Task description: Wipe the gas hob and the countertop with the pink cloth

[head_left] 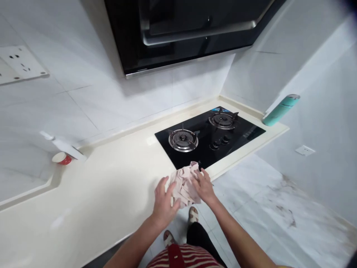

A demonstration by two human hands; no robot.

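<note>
A crumpled pale pink cloth (184, 188) is between my hands, above the front edge of the counter near the stove's near corner. My left hand (165, 203) holds its left side, with the fingers curved and somewhat apart. On the other side, my right hand (204, 187) grips the cloth, its fingertips pressed on the folds. Just beyond it lies the black glass gas stove (205, 139), with two round burners and two knobs. The undersides of the cloth and some fingertips are hidden.
A cream countertop (117, 178) runs along the tiled wall. A white bottle (65, 147) and a red-and-white paper cup (61, 158) stand at the back left. A teal flask (281, 110) stands at the right end. Overhead hangs a black range hood (189, 41).
</note>
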